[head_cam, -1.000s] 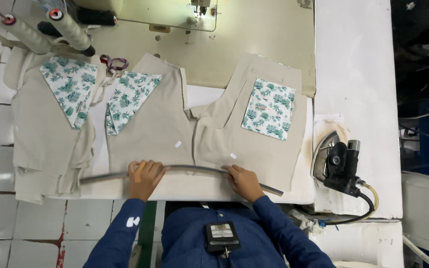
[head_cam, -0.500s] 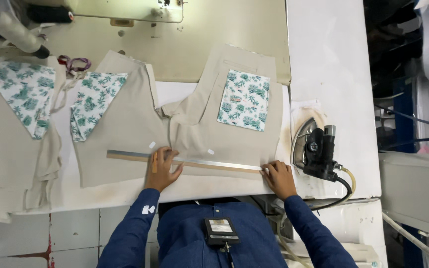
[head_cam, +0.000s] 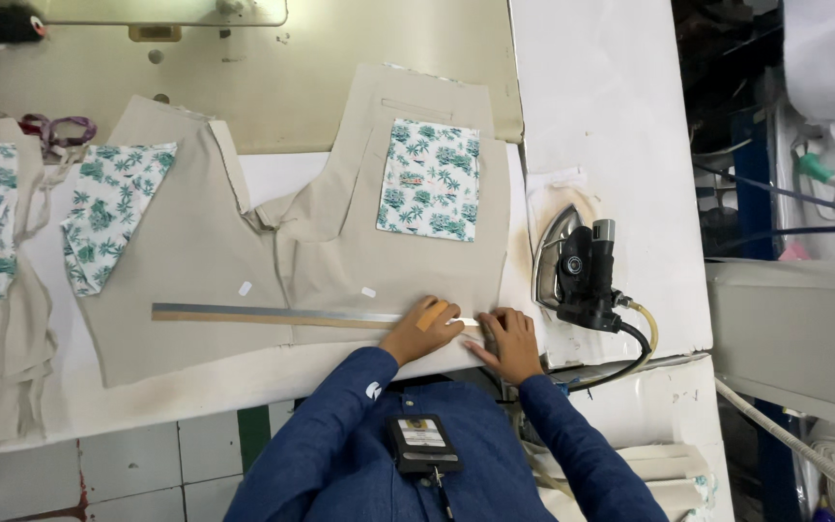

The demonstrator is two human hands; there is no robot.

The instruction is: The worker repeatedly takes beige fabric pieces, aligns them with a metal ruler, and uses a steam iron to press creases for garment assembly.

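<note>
1. The long metal ruler (head_cam: pixel 282 315) lies flat across the beige fabric panel (head_cam: pixel 408 261) at the near edge of the worktop (head_cam: pixel 611 116), under the floral pocket (head_cam: pixel 429 180); no marked line is visible yet.
2. The left hand (head_cam: pixel 424 329) presses flat on the ruler's right end; the right hand (head_cam: pixel 508 340) rests flat beside it. Neither grip is closed around anything.
3. Half a second ago the hands were spread well apart; now they sit together near the iron (head_cam: pixel 580 271).
</note>
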